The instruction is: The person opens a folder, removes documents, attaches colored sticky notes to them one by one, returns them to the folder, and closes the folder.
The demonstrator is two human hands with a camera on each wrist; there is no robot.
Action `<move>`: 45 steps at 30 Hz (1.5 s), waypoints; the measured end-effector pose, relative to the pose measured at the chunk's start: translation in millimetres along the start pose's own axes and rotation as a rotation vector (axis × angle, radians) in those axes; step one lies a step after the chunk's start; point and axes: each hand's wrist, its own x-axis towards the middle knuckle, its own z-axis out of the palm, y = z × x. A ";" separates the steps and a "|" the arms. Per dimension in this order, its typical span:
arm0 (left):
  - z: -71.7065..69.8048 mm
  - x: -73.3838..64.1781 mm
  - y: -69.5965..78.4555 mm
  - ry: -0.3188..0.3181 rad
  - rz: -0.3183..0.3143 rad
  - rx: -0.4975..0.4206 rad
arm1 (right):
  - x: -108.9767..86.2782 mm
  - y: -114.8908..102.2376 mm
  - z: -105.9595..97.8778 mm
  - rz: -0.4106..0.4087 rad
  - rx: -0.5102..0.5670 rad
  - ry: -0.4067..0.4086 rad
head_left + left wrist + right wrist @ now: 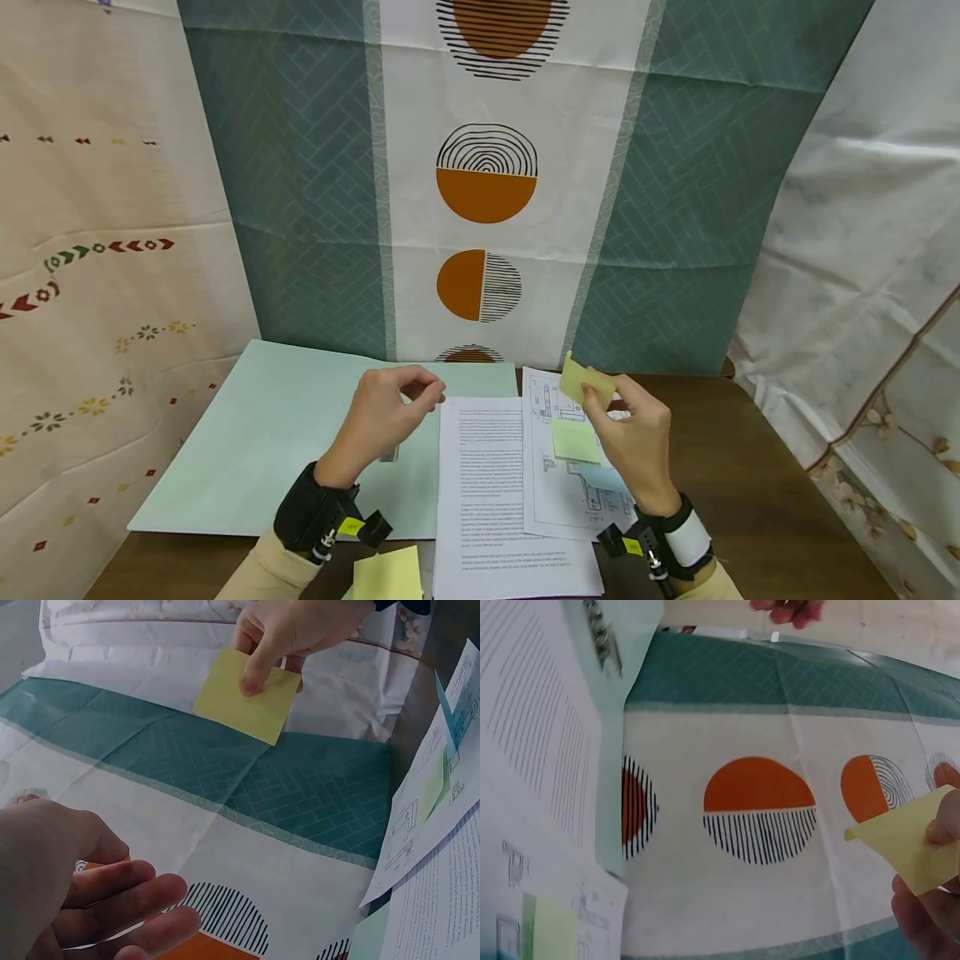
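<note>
A yellow sticky note (582, 382) is pinched between the thumb and fingers of my right hand (633, 433), raised over the drawing sheet (555, 500). In the right wrist view the note (915, 836) has one curled corner. On that sheet a pale green sticky note (575, 440) and a blue sticky note (602, 477) are stuck, the blue one partly behind my right hand. My left hand (386, 417) hovers above the mint-green folder (247, 450), its fingers loosely bent and holding nothing. A printed text page (487, 492) lies between the hands, partly under the drawing sheet.
A pad of yellow sticky notes (387, 575) lies at the table's front edge, near my left forearm. The folder's metal clip (390, 454) shows beside my left hand. Brown tabletop (750, 483) extends to the right. A patterned cloth (487, 100) hangs behind the table.
</note>
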 end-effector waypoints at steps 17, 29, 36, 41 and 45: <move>2.8 -0.2 -3.2 -0.020 -0.017 0.014 | 6.8 4.8 -0.1 -0.403 -0.281 0.029; 5.2 -0.6 -3.0 -0.034 -0.029 0.005 | 2.0 0.1 2.9 -0.507 -0.315 -0.002; 20.1 -4.8 1.8 -0.158 -0.104 -0.130 | -5.7 -7.1 18.1 -0.590 -0.318 -0.005; 32.9 -9.3 7.4 -0.220 -0.105 -0.152 | -12.0 -12.9 27.8 -0.594 -0.306 -0.017; 40.2 -12.2 11.9 -0.218 -0.097 -0.145 | -16.7 -16.1 33.3 -0.599 -0.298 -0.067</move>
